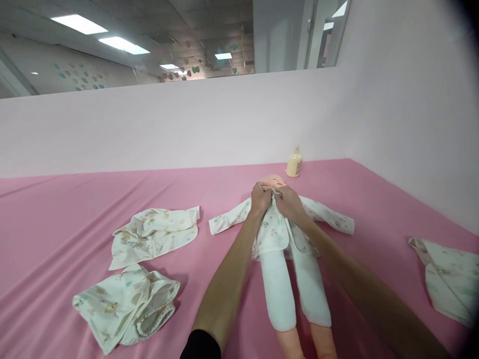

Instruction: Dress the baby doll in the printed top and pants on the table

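Observation:
A doll (279, 294) with pale cloth legs lies on its back, its head away from me. It wears a white printed baby jacket (272, 232), sleeves spread to both sides and the front parting below the chest. At the neckline, my left hand (261, 198) pinches one side of the jacket's collar. Right beside it, my right hand (290, 203) is closed on the other side of the collar. My hands partly cover the doll's chin and neck. Whatever fastener is between my fingers is too small to make out.
Pink sheet (224, 309) covers the surface. To the left lie a printed baby garment (157, 232) and a crumpled printed garment (127, 304). A folded white cloth (452, 274) rests at far right. A pump bottle (294, 163) stands behind the doll, near the white wall (168, 129).

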Demonstrator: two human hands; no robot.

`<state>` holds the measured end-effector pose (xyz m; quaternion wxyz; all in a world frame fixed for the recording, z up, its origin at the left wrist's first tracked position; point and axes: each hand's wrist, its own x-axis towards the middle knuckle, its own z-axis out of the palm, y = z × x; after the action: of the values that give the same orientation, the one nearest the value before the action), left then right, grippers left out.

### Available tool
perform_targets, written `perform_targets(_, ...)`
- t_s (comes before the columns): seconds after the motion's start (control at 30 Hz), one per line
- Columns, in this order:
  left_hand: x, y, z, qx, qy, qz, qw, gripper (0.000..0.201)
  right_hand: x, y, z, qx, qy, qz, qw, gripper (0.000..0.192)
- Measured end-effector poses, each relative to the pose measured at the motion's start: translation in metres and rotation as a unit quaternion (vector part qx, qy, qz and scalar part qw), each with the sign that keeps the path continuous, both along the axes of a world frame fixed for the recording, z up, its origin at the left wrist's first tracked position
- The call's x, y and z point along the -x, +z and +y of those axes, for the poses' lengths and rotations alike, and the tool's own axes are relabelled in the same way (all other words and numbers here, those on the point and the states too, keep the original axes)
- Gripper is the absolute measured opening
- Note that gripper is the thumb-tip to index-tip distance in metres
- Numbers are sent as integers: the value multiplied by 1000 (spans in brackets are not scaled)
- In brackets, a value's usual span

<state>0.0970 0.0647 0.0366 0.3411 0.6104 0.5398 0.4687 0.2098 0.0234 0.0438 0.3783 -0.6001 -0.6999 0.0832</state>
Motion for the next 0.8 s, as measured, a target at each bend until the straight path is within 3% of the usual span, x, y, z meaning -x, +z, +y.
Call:
perform_targets(0.37, 2, -4, 3, -6, -50, -55, 997, 27, 0, 9, -6, 22, 39, 40, 998, 17)
perform_targets(0.47, 10, 8, -4, 10, -60, -38, 997, 23, -8, 18, -12, 42, 28, 58, 997, 16)
perform_targets(0.6, 28, 37, -22, 41, -100, 44, 993, 19, -22, 35, -23, 114, 35, 77, 990, 14)
perform_targets(0.73, 35, 58, -41, 69, -181, 171, 966, 17, -25, 41, -29, 179, 39, 41, 982, 44)
perform_targets(0.8, 30, 60, -47, 51, -189, 250, 948, 15, -22, 38, -26, 187, 23, -10, 982, 42)
